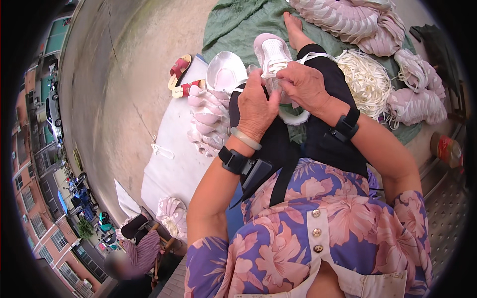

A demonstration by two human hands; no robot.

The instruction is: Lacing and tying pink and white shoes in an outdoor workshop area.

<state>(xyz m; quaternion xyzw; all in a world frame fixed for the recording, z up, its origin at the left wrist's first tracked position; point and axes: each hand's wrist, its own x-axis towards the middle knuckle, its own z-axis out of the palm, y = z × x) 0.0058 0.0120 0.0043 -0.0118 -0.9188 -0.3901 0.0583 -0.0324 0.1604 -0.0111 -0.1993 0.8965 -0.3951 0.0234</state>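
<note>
A white sneaker (272, 53) with a pink toe lies over my lap, toe pointing away from me. My left hand (256, 108) is closed at its left side, thumb and fingers pinching a white shoelace. From the right, my right hand (307, 85) bends over the lacing area, its fingertips pinched on the lace by the eyelets. A loose white lace end (318, 55) runs out beyond the right hand's knuckles. The fingertips partly hide the tongue and the lacing holes. Left of the sneaker is a white, open shoe piece (226, 72).
Stacked pink-white shoe uppers (206, 116) lie on a white sheet (166, 171) at left. A heap of white laces (365, 79) and bundled uppers (417, 107) lie right, on green cloth (231, 25). Red slippers (180, 67) are far left. A jar (444, 149) stands right. Another person (141, 253) sits lower left.
</note>
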